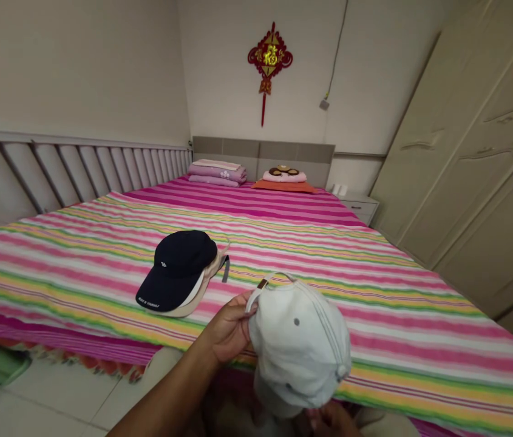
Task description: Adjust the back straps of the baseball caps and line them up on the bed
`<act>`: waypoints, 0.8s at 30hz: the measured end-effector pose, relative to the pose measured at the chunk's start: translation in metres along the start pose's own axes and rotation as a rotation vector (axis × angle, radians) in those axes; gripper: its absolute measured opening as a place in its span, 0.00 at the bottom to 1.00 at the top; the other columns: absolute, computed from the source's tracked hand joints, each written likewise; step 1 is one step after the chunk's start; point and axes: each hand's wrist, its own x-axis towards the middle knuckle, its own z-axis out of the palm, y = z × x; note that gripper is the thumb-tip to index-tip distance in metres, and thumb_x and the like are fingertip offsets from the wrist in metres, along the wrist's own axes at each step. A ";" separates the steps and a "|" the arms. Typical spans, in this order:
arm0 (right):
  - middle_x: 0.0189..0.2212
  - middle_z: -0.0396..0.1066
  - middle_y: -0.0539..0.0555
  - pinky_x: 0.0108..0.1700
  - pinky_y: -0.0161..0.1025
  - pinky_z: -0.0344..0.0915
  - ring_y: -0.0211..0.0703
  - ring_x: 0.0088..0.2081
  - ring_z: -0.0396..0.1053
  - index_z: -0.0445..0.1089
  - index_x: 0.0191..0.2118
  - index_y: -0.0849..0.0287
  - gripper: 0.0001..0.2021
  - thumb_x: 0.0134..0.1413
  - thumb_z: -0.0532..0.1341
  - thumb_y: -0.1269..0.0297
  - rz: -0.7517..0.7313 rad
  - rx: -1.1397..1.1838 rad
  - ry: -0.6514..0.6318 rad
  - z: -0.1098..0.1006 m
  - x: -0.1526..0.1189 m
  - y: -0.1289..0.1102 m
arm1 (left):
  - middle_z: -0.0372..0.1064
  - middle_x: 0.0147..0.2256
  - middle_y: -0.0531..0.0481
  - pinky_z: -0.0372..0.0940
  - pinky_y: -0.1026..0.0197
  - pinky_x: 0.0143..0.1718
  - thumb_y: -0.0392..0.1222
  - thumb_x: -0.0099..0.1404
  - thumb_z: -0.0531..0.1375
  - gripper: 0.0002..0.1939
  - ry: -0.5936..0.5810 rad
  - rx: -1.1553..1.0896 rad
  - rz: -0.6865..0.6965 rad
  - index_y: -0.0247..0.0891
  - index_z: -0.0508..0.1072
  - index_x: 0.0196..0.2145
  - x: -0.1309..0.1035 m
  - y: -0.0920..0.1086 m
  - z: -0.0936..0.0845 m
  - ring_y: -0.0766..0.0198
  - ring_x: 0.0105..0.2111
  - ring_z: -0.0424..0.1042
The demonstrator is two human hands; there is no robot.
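White cloth makes up the cap (304,340) held over the near edge of the bed (397,315), its crown turned towards the wearer and its back strap (251,301) uppermost. The left hand (231,331) is closed on it, thumb and fingers pinching the rim where the strap begins; that firm band probably gives a surer hold than the soft crown, and leaves the cap's shape uncrushed. The right hand (336,422) is at the cap's lower edge, seemingly steadying it from below, but shadow and the frame's edge hide the fingers, so I cannot tell how tightly they close.

Left of the held cap, apart from it, a navy cap (186,258) sits over paler headwear (199,294), brims pointing the same way towards the near left. Nesting them like this presumably saves room and lets the lower crowns support the top one. A grey strap end (226,270) trails onto the striped cover. Folded bedding (217,173) lies by the headboard (224,147), well away from the caps.
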 end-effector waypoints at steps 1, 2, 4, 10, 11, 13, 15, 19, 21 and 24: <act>0.15 0.67 0.50 0.25 0.37 0.62 0.42 0.21 0.65 0.68 0.16 0.59 0.11 0.29 0.66 0.57 -0.066 -0.079 0.063 -0.006 -0.003 -0.018 | 0.70 0.26 0.48 0.61 0.67 0.28 0.30 0.48 0.61 0.13 -0.017 0.010 -0.018 0.30 0.71 0.35 -0.002 0.000 0.003 0.68 0.24 0.68; 0.18 0.69 0.51 0.27 0.39 0.63 0.45 0.23 0.66 0.69 0.18 0.58 0.10 0.32 0.64 0.57 -0.134 -0.145 0.123 -0.012 -0.006 -0.038 | 0.69 0.24 0.49 0.60 0.68 0.26 0.30 0.47 0.62 0.12 -0.028 0.017 -0.037 0.29 0.72 0.34 -0.005 0.001 0.006 0.70 0.22 0.66; 0.21 0.70 0.52 0.27 0.40 0.63 0.46 0.24 0.65 0.70 0.23 0.59 0.11 0.36 0.62 0.55 -0.231 -0.198 0.253 -0.020 -0.015 -0.081 | 0.66 0.21 0.51 0.57 0.70 0.24 0.30 0.45 0.63 0.08 -0.030 0.031 -0.058 0.28 0.72 0.28 -0.009 0.001 0.012 0.73 0.20 0.63; 0.43 0.69 0.58 0.48 0.44 0.58 0.50 0.46 0.63 0.69 0.41 0.57 0.17 0.50 0.55 0.51 -0.567 -0.330 0.129 0.009 -0.036 -0.170 | 0.63 0.17 0.51 0.53 0.71 0.20 0.33 0.49 0.62 0.04 -0.032 0.186 -0.143 0.28 0.71 0.22 -0.022 -0.002 0.034 0.75 0.17 0.59; 0.44 0.69 0.58 0.49 0.44 0.57 0.49 0.47 0.63 0.68 0.42 0.57 0.18 0.52 0.53 0.51 -0.577 -0.330 0.020 0.018 -0.037 -0.175 | 0.64 0.18 0.51 0.53 0.70 0.21 0.34 0.49 0.62 0.04 -0.027 0.214 -0.152 0.29 0.71 0.23 -0.024 -0.003 0.036 0.74 0.17 0.60; 0.37 0.70 0.56 0.44 0.41 0.60 0.46 0.41 0.66 0.68 0.40 0.58 0.18 0.53 0.52 0.50 -0.560 -0.294 -0.114 0.036 -0.036 -0.180 | 0.65 0.18 0.50 0.54 0.70 0.21 0.35 0.48 0.63 0.06 0.005 0.260 -0.165 0.29 0.72 0.23 -0.027 -0.003 0.038 0.73 0.17 0.61; 0.26 0.69 0.52 0.32 0.35 0.61 0.39 0.29 0.65 0.68 0.32 0.60 0.16 0.51 0.54 0.51 -0.492 -0.229 -0.164 0.049 -0.033 -0.178 | 0.65 0.18 0.50 0.54 0.69 0.21 0.37 0.47 0.64 0.07 0.042 0.299 -0.186 0.29 0.72 0.23 -0.029 -0.004 0.036 0.73 0.17 0.60; 0.13 0.57 0.44 0.19 0.30 0.48 0.30 0.16 0.52 0.59 0.24 0.59 0.15 0.48 0.58 0.53 -0.344 0.003 -0.292 0.061 -0.028 -0.169 | 0.65 0.18 0.51 0.54 0.69 0.20 0.39 0.46 0.64 0.08 0.088 0.344 -0.222 0.30 0.72 0.23 -0.031 -0.006 0.032 0.73 0.16 0.61; 0.12 0.54 0.43 0.18 0.30 0.44 0.28 0.15 0.47 0.58 0.24 0.59 0.15 0.48 0.59 0.54 -0.327 0.063 -0.318 0.062 -0.028 -0.167 | 0.66 0.18 0.51 0.54 0.69 0.20 0.39 0.45 0.65 0.09 0.088 0.380 -0.236 0.30 0.73 0.23 -0.031 -0.007 0.031 0.73 0.16 0.61; 0.12 0.51 0.41 0.17 0.29 0.39 0.27 0.15 0.44 0.58 0.23 0.60 0.15 0.47 0.60 0.55 -0.325 0.058 -0.292 0.062 -0.029 -0.169 | 0.66 0.18 0.51 0.54 0.69 0.20 0.39 0.45 0.65 0.09 0.060 0.407 -0.239 0.30 0.73 0.24 -0.031 -0.009 0.030 0.73 0.16 0.61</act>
